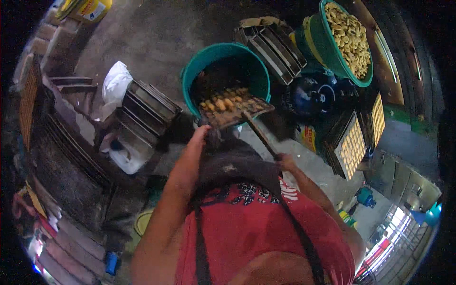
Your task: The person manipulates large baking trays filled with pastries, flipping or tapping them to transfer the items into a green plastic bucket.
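Observation:
A dark flat baking tray (260,108) tilts over the near rim of a round green tub (187,85). Several small golden-brown biscuits (223,102) lie across the tray and toward the tub's inside, which is dark. My left hand (203,133) is closed at the tray's near left corner, its fingers partly hidden. In my right hand (285,163) is the dark handle of a long-handled tool (260,133); its far end rests at the tray's surface, and I cannot make out the shape of its head.
Dark trays are stacked left (151,105) and beyond the tub (278,53). At far right a green basin (319,45) heaped with biscuits stands near a dark blue round container (311,95). Trays of pale pieces (351,148) lean at right. A white sack (117,83) lies left.

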{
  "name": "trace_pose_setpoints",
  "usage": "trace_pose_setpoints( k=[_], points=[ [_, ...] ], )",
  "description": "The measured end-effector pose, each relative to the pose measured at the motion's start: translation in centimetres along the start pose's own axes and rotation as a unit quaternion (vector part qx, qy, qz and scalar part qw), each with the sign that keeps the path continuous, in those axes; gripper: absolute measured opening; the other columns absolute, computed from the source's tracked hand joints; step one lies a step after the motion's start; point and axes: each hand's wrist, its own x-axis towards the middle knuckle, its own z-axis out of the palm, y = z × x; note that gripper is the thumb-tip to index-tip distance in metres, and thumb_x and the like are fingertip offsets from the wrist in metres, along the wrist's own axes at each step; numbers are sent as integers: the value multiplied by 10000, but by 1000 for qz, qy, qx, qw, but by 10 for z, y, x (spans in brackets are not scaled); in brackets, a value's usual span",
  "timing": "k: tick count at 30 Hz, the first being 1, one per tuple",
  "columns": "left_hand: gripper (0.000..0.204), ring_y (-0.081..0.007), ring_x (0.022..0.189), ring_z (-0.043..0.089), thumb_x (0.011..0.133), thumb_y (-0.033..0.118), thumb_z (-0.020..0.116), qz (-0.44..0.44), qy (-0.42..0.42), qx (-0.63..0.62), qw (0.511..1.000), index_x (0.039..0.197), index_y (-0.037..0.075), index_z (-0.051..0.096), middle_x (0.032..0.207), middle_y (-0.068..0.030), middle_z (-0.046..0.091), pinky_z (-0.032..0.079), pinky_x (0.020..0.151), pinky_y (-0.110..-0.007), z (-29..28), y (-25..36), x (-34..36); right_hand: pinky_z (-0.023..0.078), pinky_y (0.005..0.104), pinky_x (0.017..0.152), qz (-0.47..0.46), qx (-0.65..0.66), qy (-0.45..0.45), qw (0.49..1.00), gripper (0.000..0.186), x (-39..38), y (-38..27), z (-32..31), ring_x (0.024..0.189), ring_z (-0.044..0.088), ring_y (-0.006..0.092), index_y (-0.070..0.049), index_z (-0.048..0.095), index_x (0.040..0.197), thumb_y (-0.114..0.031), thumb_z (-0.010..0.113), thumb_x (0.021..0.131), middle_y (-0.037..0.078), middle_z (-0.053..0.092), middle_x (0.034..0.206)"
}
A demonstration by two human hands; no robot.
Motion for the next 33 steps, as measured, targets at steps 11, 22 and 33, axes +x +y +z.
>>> trace_pose_setpoints(
  k=[11, 22, 33],
  points=[
    [280, -254, 654, 586, 765, 316, 552, 3, -25, -5, 1000, 857, 53, 582, 757, -77, 612, 471, 631, -406, -22, -15, 32, 425, 291, 524, -138, 398, 21, 907, 231, 25, -244, -262, 586, 523, 140, -25, 610, 892, -170, 660, 718, 46, 602, 741],
    [234, -208, 684, 590, 771, 286, 567, 16, -141, -80, 987, 854, 68, 592, 760, -55, 606, 475, 628, -352, 3, -3, -5, 497, 300, 594, -233, 221, -79, 944, 268, 112, -284, -353, 700, 601, 163, -2, 557, 953, -126, 620, 725, 106, 614, 852],
    [513, -304, 1132, 425, 663, 369, 644, -54, 229, 104, 966, 1050, 44, 557, 1221, -140, 465, 349, 880, -469, 31, 3, -15, 424, 450, 804, 101, -68, -326, 937, 378, 224, -162, -278, 971, 540, 263, -20, 603, 1001, -280, 659, 734, 154, 571, 1057]
  ],
)
